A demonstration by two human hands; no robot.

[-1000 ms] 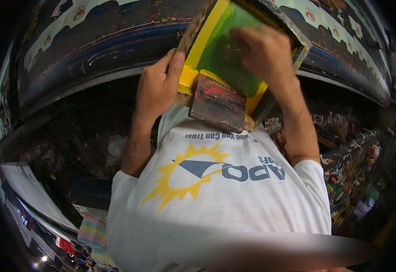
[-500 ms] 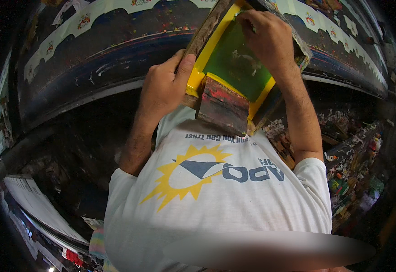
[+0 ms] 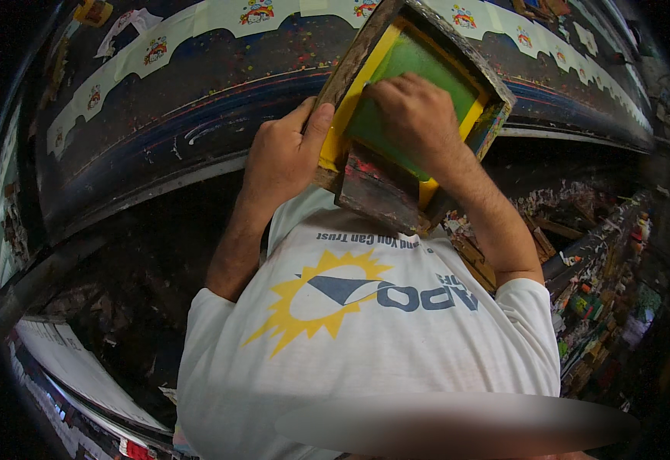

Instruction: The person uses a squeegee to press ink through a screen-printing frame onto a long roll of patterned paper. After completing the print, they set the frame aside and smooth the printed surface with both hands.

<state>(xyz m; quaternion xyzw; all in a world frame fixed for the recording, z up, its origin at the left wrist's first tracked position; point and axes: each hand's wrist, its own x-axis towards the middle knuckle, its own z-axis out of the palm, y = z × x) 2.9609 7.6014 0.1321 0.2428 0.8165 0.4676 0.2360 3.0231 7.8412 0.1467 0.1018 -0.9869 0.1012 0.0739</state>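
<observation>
Fingers of the bare left hand [image 3: 283, 159] were clamped on a rectangular wooden frame [image 3: 354, 65] of yellow-edged green mesh [image 3: 433, 65], before the white T-shirt [image 3: 404, 353]; the bare right hand [image 3: 418, 116] bunched its fingers over the mesh, gripping what, I couldn't tell.

T-shirt [image 3: 442, 353]: white | sleeves [image 3: 532, 310]: short, plain white | chest print: spiky yellow sun [image 3: 283, 304], pale centre, dark wedge [image 3: 340, 290] across | lettering [image 3: 429, 297]: dark blue-grey, upside down | left hand [image 3: 283, 159], right hand [image 3: 421, 119]: bare
</observation>
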